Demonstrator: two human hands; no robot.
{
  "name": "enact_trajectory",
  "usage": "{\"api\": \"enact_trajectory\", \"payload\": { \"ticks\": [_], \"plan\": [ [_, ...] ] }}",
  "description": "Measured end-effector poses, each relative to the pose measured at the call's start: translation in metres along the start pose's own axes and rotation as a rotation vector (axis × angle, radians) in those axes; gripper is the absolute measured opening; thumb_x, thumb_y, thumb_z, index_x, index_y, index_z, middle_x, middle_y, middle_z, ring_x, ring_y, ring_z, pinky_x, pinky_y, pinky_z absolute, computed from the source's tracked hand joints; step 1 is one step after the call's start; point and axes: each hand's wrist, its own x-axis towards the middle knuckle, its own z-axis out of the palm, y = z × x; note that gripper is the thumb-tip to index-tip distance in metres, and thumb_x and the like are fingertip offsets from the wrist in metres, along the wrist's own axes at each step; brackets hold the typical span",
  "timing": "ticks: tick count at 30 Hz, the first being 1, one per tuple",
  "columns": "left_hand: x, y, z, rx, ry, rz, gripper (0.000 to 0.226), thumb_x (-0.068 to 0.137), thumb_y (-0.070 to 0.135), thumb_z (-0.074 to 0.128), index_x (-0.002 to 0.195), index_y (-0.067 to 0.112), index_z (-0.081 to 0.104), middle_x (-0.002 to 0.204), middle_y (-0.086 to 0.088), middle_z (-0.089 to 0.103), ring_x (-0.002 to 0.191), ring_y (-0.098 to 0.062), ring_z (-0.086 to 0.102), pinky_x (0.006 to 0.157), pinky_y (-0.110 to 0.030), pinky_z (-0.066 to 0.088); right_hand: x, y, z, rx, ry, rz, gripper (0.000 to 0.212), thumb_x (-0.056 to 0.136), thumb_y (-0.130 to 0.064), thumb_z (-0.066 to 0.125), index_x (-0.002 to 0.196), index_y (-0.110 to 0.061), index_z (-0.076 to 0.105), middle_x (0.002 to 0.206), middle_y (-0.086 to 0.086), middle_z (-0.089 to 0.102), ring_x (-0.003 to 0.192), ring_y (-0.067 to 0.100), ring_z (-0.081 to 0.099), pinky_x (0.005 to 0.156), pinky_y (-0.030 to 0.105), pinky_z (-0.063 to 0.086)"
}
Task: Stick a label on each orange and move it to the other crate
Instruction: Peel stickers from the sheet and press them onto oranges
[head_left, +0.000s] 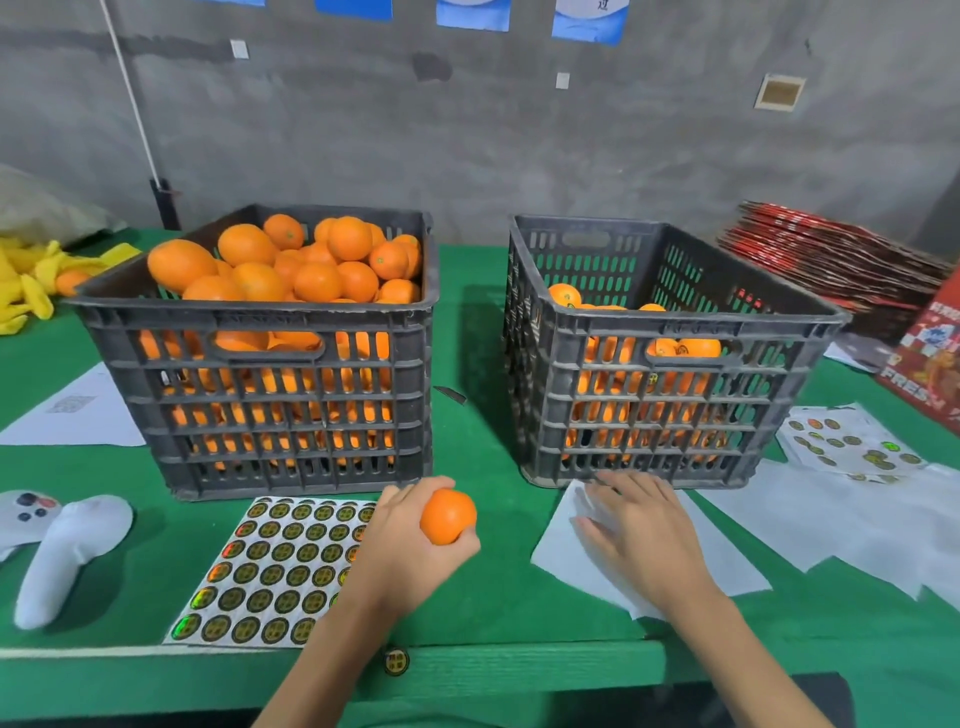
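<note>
Green felt desk (478, 597): near its front edge, left hand (410, 545) cups a round orange (448, 516), right hand (639, 535) spread flat on white paper (727, 561).

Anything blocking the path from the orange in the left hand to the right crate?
Nothing visible on the green table between them. The round orange held in the left hand only has to clear the near wall of the dark slotted plastic right crate. The right hand rests on white paper before it.
</note>
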Motion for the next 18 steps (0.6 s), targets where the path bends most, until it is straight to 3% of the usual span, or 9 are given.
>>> {"api": "enact_trajectory", "payload": {
  "ticks": [3,8,10,13,15,18],
  "plan": [
    [0.001,-0.003,-0.009,0.016,0.023,0.013,0.061,0.071,0.055,0.074,0.128,0.045,0.055,0.106,0.031,0.045,0.099,-0.017,0.056,0.086,-0.041,0.055,0.013,-0.036,-0.001,0.099,0.066,-0.094,0.032,0.091,-0.039,0.072,0.119,-0.023,0.076,0.127,-0.005,0.070,0.119,0.018,0.062,0.110,0.038,0.042],
    [-0.007,-0.017,-0.039,0.030,0.137,0.005,0.059,0.070,0.055,0.072,0.126,0.039,0.059,0.100,0.029,0.050,0.091,-0.016,0.059,0.083,-0.042,0.056,0.030,-0.123,0.009,0.373,-0.071,-0.368,0.030,0.101,-0.030,0.058,0.126,-0.020,0.070,0.132,-0.006,0.066,0.121,0.019,0.057,0.107,0.033,0.041],
    [-0.012,-0.027,-0.055,0.017,0.193,-0.013,0.054,0.069,0.056,0.071,0.120,0.041,0.060,0.093,0.027,0.054,0.087,-0.012,0.060,0.080,-0.042,0.056,0.033,-0.162,0.016,0.464,-0.140,-0.410,0.033,0.102,-0.033,0.054,0.130,-0.019,0.064,0.138,-0.005,0.060,0.125,0.017,0.051,0.107,0.034,0.040],
    [-0.022,-0.044,-0.082,0.056,0.290,-0.020,0.039,0.068,0.056,0.070,0.103,0.061,0.053,0.088,0.028,0.060,0.090,-0.006,0.054,0.073,-0.035,0.052,0.036,-0.213,0.023,0.545,-0.199,-0.389,0.043,0.101,-0.041,0.054,0.140,-0.024,0.055,0.148,-0.007,0.050,0.132,0.015,0.044,0.113,0.037,0.038],
    [-0.027,-0.055,-0.098,0.090,0.347,-0.047,0.037,0.067,0.059,0.069,0.098,0.067,0.050,0.082,0.027,0.060,0.091,-0.005,0.054,0.068,-0.029,0.048,0.035,-0.234,0.027,0.525,-0.236,-0.399,0.050,0.100,-0.047,0.055,0.146,-0.031,0.048,0.155,-0.010,0.040,0.140,0.015,0.036,0.118,0.036,0.031],
    [-0.030,-0.066,-0.109,0.060,0.367,-0.127,0.038,0.067,0.062,0.070,0.100,0.068,0.052,0.091,0.024,0.059,0.089,-0.014,0.063,0.066,-0.031,0.054,0.031,-0.246,0.034,0.448,-0.326,-0.428,0.062,0.097,-0.065,0.049,0.153,-0.039,0.039,0.161,-0.015,0.029,0.148,0.014,0.023,0.124,0.032,0.014]
  ]
}}
